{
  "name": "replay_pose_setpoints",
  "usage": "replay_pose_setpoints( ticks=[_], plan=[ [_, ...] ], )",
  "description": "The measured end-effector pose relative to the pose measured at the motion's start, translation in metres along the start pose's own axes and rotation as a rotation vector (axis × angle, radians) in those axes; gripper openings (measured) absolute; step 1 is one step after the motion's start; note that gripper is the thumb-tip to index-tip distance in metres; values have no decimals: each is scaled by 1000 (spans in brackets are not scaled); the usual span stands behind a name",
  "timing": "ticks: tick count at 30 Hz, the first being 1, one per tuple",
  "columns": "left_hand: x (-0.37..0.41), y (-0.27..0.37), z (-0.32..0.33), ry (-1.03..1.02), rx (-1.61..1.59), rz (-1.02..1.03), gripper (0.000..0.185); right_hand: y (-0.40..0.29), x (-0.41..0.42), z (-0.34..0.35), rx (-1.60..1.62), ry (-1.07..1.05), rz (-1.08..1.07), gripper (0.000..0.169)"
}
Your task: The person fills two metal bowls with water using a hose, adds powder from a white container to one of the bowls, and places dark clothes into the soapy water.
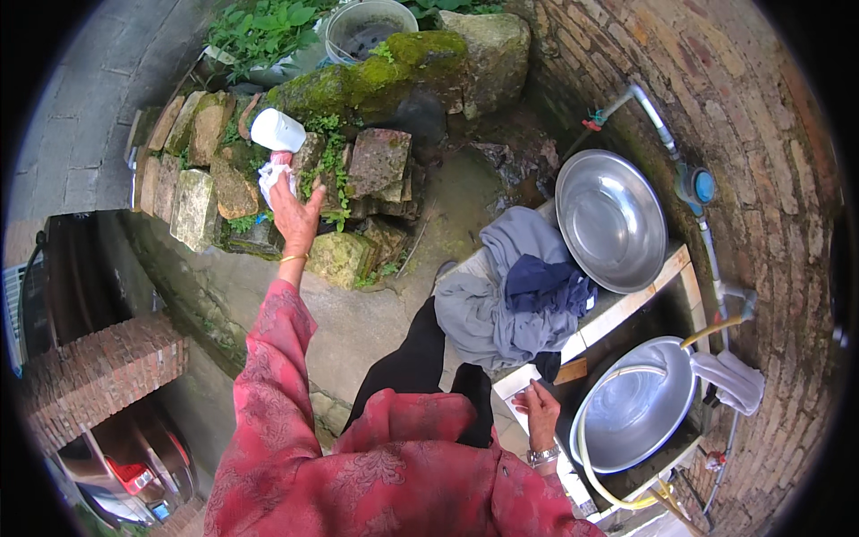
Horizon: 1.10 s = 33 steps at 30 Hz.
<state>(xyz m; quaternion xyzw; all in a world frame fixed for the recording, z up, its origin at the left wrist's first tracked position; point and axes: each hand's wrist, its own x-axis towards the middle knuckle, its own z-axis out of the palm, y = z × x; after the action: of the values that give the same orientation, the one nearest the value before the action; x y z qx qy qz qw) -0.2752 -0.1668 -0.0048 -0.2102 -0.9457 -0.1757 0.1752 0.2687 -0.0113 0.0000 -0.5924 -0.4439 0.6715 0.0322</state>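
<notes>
My left hand (297,218) reaches forward over a low wall of mossy stones, thumb spread away from the fingers. Its fingertips meet a crumpled white plastic bag (270,178) with something pink at its top; whether they grip it is unclear. Just beyond lies a white plastic cup (277,130), tipped on its side. Down at the right, my right hand (539,411) hovers by the white tiled ledge (515,382), fingers loosely bent, and nothing shows in it. Above that hand, grey cloth (496,315) and a navy garment (545,285) are heaped on the ledge.
A metal basin (607,221) rests on the ledge's far end. Another basin (637,409), with a yellowish hose (587,446) running into it, sits in the trough. Pipes with a water meter (701,186) line the brick wall (758,168). Behind the stones stands a bucket (372,30).
</notes>
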Motion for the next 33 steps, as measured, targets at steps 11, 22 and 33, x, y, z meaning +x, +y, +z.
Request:
replay_pose_setpoints(
  ticks=[11,22,33],
  plan=[
    [203,-120,86,-366,288,-333,103,24,-39,45,69,128,412,31],
    [204,-159,127,-311,312,-289,88,-96,48,15,-4,589,-105,33],
    [160,-72,33,-112,210,59,76,-131,228,-17,344,683,-41,40]
  ],
)
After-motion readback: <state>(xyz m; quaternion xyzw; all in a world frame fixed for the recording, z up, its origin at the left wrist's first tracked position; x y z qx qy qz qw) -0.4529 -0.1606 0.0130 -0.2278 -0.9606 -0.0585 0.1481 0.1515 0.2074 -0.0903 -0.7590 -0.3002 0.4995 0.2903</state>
